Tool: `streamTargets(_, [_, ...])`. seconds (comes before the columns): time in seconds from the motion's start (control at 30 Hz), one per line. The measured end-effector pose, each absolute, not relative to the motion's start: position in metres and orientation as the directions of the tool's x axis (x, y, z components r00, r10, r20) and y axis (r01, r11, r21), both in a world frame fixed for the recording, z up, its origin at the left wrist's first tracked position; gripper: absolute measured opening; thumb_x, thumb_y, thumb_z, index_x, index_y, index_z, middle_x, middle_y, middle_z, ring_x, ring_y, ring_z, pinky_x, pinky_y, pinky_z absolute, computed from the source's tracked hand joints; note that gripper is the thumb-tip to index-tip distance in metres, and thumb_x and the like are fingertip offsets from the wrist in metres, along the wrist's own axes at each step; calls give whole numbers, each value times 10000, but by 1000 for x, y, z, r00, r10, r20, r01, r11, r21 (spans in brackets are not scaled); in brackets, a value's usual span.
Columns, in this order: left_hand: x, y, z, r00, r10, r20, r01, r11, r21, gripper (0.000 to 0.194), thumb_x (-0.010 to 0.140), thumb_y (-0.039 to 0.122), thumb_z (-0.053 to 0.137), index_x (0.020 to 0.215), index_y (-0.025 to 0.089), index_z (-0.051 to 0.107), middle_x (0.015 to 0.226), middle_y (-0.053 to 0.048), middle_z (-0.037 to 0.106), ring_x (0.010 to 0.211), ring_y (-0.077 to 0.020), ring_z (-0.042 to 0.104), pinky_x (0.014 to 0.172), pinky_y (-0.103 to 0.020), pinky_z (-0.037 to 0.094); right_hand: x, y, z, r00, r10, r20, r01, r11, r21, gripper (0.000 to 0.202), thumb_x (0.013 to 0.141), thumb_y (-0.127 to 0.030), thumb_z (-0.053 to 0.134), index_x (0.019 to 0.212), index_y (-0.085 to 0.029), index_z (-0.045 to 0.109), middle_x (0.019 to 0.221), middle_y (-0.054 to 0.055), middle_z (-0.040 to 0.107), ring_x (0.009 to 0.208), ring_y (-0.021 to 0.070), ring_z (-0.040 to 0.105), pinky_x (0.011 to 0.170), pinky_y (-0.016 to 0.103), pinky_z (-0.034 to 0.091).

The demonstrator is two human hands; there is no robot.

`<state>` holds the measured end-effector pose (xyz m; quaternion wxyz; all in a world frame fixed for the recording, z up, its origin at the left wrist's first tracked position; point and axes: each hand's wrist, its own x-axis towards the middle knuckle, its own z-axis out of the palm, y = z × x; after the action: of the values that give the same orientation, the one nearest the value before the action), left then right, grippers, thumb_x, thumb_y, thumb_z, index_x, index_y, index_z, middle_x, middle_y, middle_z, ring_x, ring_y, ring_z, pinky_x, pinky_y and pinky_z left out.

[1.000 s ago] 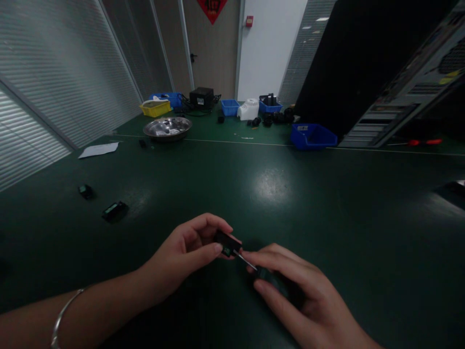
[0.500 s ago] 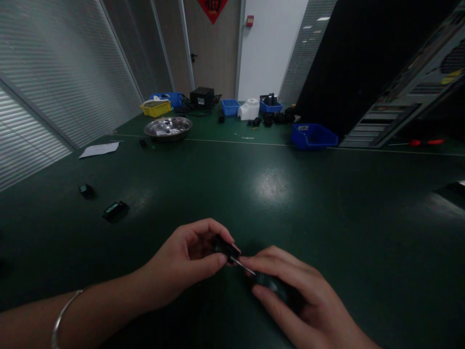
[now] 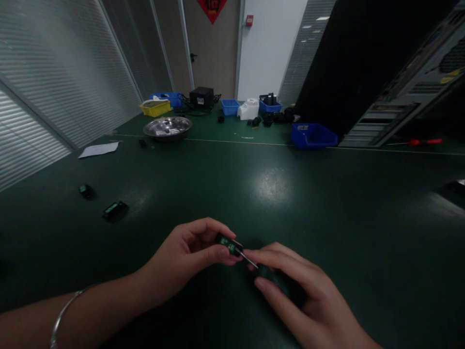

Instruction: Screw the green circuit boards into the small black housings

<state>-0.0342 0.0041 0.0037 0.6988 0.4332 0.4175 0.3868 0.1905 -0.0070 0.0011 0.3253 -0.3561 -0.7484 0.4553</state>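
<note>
Between the thumb and fingers of my left hand [image 3: 198, 245] is a small black housing with a green circuit board [image 3: 228, 245] showing on its upper face. My right hand [image 3: 298, 286] is wrapped round the dark handle of a screwdriver [image 3: 250, 260]. Its thin metal shaft points up and left, and the tip meets the right end of the housing. The right index fingertip lies close to that end. Farther left on the table lie two similar black housings, a nearer one [image 3: 115, 210] and a smaller-looking one [image 3: 85, 190].
A metal bowl [image 3: 167, 128] with small parts and a white paper [image 3: 98, 150] are at the far left. A blue bin [image 3: 313, 136] stands at the far right beside a large computer case [image 3: 385, 102]. A yellow basket [image 3: 155, 108] and a white plastic cover [image 3: 249, 109] stand at the back.
My left hand has turned the housing so that its green board now faces up. The screwdriver has shifted slightly up and right with my right hand, still at the housing's end.
</note>
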Motion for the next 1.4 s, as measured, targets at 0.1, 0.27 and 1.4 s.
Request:
streamTargets(0.1, [-34, 4, 4, 334, 910, -245, -191, 320, 928, 161, 771, 181, 760, 923, 173, 709, 845, -25, 771, 811, -167, 728, 798, -287, 554, 190, -6, 1, -528, 834, 162, 235, 326, -916, 389, 903, -87, 550, 1212, -309, 628, 992, 24, 674, 900, 162, 666, 760, 256, 544])
streamTargets(0.27, [-33, 2, 7, 295, 925, -239, -158, 294, 943, 151, 741, 163, 782, 879, 173, 721, 793, -11, 769, 774, -139, 716, 753, -237, 538, 189, -6, 0, -537, 826, 169, 213, 327, -921, 428, 893, -64, 559, 1234, -316, 619, 1018, 24, 681, 908, 164, 666, 773, 263, 540])
streamTargets(1.4, [-38, 7, 2, 496, 829, -259, -288, 439, 851, 130, 789, 75, 735, 903, 135, 722, 817, -53, 803, 783, -187, 769, 728, -266, 614, 191, -7, -3, -560, 791, 247, 92, 355, -930, 500, 870, -13, 576, 1209, -378, 632, 1054, 1, 647, 944, 136, 651, 799, 243, 526])
